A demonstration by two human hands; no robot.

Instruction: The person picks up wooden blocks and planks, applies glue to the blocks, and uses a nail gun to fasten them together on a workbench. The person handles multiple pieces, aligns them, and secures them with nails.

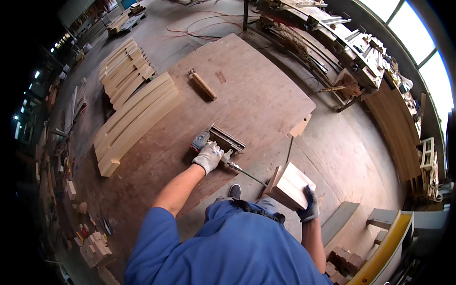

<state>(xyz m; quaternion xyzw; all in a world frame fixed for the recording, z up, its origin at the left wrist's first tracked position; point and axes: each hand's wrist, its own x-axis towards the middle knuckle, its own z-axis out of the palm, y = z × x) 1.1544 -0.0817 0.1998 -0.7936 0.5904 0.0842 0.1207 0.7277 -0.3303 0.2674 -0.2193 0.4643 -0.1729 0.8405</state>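
Observation:
My left hand [209, 157], in a pale work glove, is closed around the handle of a nail gun [201, 141]. The gun rests on or just above the brown tabletop [204, 114], its long dark magazine pointing to the right. From the handle's fitting a thin air hose [254, 178] trails off to the right. At my right side, my right hand [311, 207], gloved in grey and blue, grips the edge of a pale wooden piece [293, 183] made of joined boards. That piece is held off the table, tilted, with my fingers partly hidden.
Several long pale wooden slats [135, 118] lie at the table's left, with a second stack [124, 69] behind. A wooden roller-like cylinder [203, 86] lies farther up. A cluttered workbench [332, 38] stands far right. Near right is a yellow-edged frame [387, 247].

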